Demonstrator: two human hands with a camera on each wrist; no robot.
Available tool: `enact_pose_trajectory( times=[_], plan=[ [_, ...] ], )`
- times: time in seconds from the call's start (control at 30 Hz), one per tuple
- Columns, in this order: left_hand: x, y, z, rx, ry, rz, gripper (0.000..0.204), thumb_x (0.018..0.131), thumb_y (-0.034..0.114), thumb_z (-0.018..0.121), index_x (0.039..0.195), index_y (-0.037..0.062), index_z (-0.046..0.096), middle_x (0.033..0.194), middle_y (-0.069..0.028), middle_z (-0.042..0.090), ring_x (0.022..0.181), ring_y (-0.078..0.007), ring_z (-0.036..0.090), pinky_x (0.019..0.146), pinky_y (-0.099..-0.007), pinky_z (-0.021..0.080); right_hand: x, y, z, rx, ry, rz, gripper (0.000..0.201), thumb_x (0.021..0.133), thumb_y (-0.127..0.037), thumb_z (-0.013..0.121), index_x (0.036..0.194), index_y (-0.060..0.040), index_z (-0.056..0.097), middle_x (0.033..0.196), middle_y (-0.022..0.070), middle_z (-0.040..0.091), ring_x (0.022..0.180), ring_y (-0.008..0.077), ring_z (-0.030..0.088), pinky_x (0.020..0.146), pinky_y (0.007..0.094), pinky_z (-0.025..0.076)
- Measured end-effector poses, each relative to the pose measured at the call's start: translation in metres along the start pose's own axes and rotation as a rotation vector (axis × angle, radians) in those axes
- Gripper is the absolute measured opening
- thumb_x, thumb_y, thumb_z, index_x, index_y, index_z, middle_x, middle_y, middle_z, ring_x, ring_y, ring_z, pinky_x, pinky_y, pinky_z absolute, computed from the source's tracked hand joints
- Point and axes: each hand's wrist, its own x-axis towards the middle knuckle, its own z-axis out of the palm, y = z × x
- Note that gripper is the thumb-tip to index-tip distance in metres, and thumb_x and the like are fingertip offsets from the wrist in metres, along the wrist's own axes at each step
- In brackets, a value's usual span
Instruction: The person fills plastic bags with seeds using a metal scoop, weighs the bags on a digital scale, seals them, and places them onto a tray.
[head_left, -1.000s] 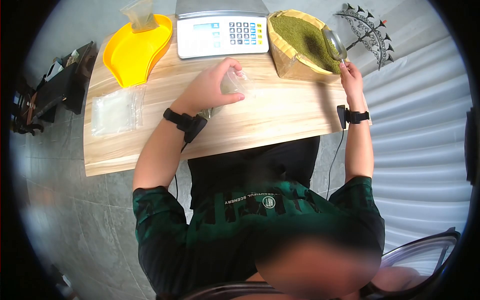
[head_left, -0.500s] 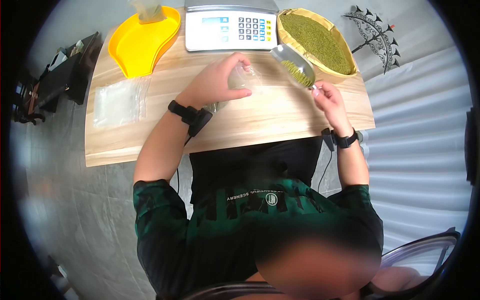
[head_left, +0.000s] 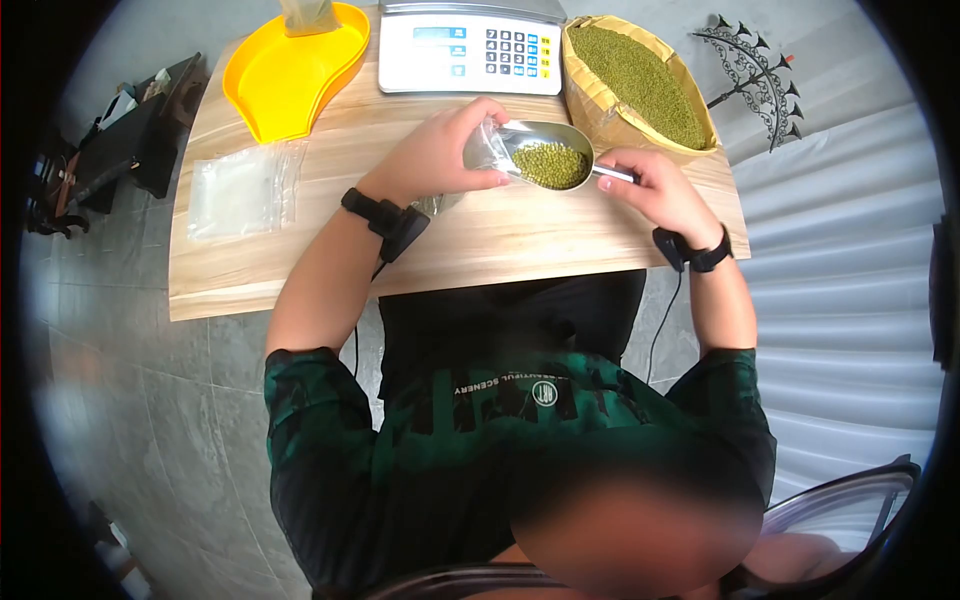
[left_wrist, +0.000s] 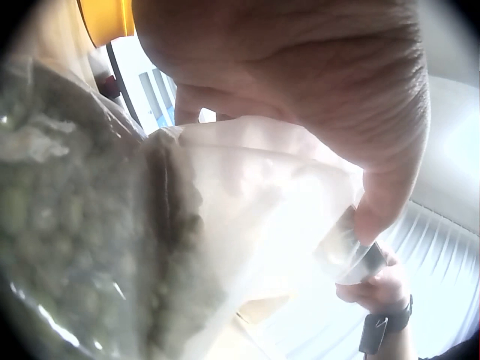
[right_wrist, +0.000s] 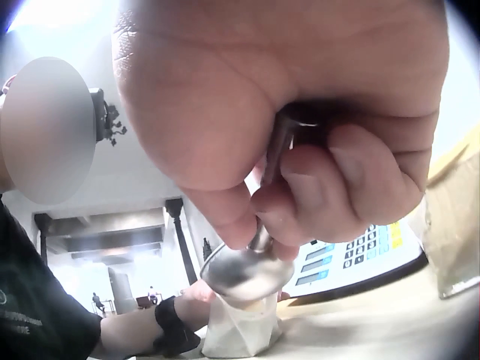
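Note:
My left hand [head_left: 440,155] holds a clear plastic bag [left_wrist: 225,217] by its mouth, thumb and fingers spread around the opening. In the left wrist view, green beans show through the bag's lower part. My right hand [head_left: 660,195] grips the handle of a metal scoop [right_wrist: 247,274], fingers curled round it. Mung beans [head_left: 550,165] lie in the scoop, whose front end is at the bag's mouth. To the right, an open brown paper sack [head_left: 600,120] is full of the same beans.
A digital scale [head_left: 470,65] stands at the back of the wooden table [head_left: 350,265]. Left of it is a yellow tray [head_left: 285,95] with a filled clear bag [head_left: 310,17] at its far end. Flat plastic bags [head_left: 240,195] lie at the left.
My right hand has brought the scoop, loaded with beans, from the paper sack leftward to the mouth of the bag. My left hand keeps holding the bag.

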Motion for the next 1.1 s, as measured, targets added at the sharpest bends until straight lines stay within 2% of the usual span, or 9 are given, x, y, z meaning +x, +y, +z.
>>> enact_pose_trajectory(
  times=[0.2, 0.27, 0.37, 0.5, 0.57, 0.7, 0.87, 1.03, 1.1],
  plan=[
    [0.0, -0.006, 0.002, 0.014, 0.056, 0.056, 0.055, 0.073, 0.025, 0.08, 0.117, 0.0073, 0.051, 0.105, -0.0127, 0.061, 0.101, -0.0275, 0.058, 0.089, -0.0355, 0.045, 0.023, -0.044, -0.034, -0.299, -0.107, -0.103, 0.025, 0.09, -0.02, 0.068, 0.105, 0.0007, 0.065, 0.074, 0.0125, 0.059, 0.064, 0.0195, 0.054, 0.061, 0.0315, 0.044],
    [0.0, -0.005, 0.001, 0.011, 0.068, 0.058, 0.056, 0.073, 0.029, 0.079, 0.117, 0.0078, 0.051, 0.103, -0.0153, 0.061, 0.098, -0.0324, 0.059, 0.085, -0.0386, 0.046, 0.028, -0.05, -0.037, -0.387, -0.1, -0.176, 0.023, 0.088, -0.021, 0.067, 0.098, -0.0011, 0.067, 0.077, 0.0183, 0.064, 0.071, 0.0343, 0.061, 0.064, 0.0393, 0.047],
    [0.001, -0.007, -0.001, 0.011, 0.009, 0.003, 0.054, 0.073, 0.021, 0.08, 0.115, 0.0063, 0.05, 0.108, -0.0101, 0.06, 0.103, -0.0221, 0.058, 0.093, -0.0325, 0.044, 0.029, -0.052, -0.036, -0.391, -0.11, -0.167, 0.022, 0.088, -0.021, 0.067, 0.098, -0.0012, 0.067, 0.079, 0.0187, 0.065, 0.074, 0.0364, 0.061, 0.065, 0.0407, 0.048],
    [0.001, -0.011, 0.0, -0.057, -0.025, -0.022, 0.052, 0.073, 0.022, 0.081, 0.112, 0.0063, 0.05, 0.106, -0.0102, 0.06, 0.103, -0.0223, 0.058, 0.092, -0.0328, 0.044, 0.026, -0.051, -0.03, -0.366, -0.123, -0.092, 0.022, 0.088, -0.02, 0.067, 0.098, -0.0011, 0.066, 0.078, 0.0183, 0.064, 0.073, 0.0338, 0.061, 0.065, 0.039, 0.047],
    [0.001, -0.007, -0.001, -0.063, -0.028, -0.024, 0.052, 0.073, 0.022, 0.081, 0.111, 0.0065, 0.049, 0.105, -0.0103, 0.061, 0.102, -0.0229, 0.058, 0.091, -0.0332, 0.044, 0.022, -0.037, -0.026, -0.288, -0.108, -0.082, 0.022, 0.092, -0.015, 0.065, 0.107, 0.0011, 0.064, 0.077, 0.0076, 0.061, 0.069, 0.0165, 0.056, 0.064, 0.0301, 0.044],
    [0.001, -0.004, 0.001, 0.041, 0.051, 0.037, 0.05, 0.073, 0.022, 0.08, 0.11, 0.0067, 0.05, 0.104, -0.0109, 0.062, 0.102, -0.0256, 0.059, 0.091, -0.0342, 0.044, 0.005, 0.001, -0.022, -0.068, -0.025, -0.102, 0.021, 0.093, -0.012, 0.064, 0.109, 0.0027, 0.063, 0.08, 0.0004, 0.061, 0.073, 0.0109, 0.055, 0.065, 0.0269, 0.044],
    [0.002, -0.005, 0.0, 0.04, 0.009, -0.032, 0.049, 0.073, 0.022, 0.079, 0.109, 0.0061, 0.05, 0.104, -0.0116, 0.062, 0.103, -0.0277, 0.059, 0.092, -0.0354, 0.044, -0.023, 0.08, -0.031, 0.402, 0.381, 0.167, 0.018, 0.096, -0.017, 0.063, 0.107, -0.0023, 0.065, 0.076, -0.0082, 0.055, 0.064, 0.0014, 0.044, 0.055, 0.0196, 0.034],
    [0.003, -0.012, 0.004, 0.096, 0.056, 0.063, 0.051, 0.073, 0.033, 0.079, 0.108, 0.0084, 0.05, 0.103, -0.0175, 0.064, 0.101, -0.0383, 0.059, 0.087, -0.0428, 0.046, -0.037, 0.126, -0.094, 0.233, 0.477, 0.305, 0.019, 0.095, -0.019, 0.064, 0.101, -0.0021, 0.067, 0.071, -0.0055, 0.054, 0.061, 0.0034, 0.043, 0.054, 0.0213, 0.033],
    [0.003, -0.008, 0.002, 0.088, 0.04, 0.049, 0.049, 0.073, 0.028, 0.079, 0.108, 0.0073, 0.05, 0.104, -0.0154, 0.064, 0.103, -0.0357, 0.059, 0.09, -0.0403, 0.045, -0.036, 0.131, -0.116, -0.192, 0.352, 0.401, 0.026, 0.094, -0.025, 0.064, 0.097, 0.0008, 0.067, 0.069, 0.0001, 0.056, 0.063, 0.0091, 0.048, 0.057, 0.0273, 0.039]
  ],
)
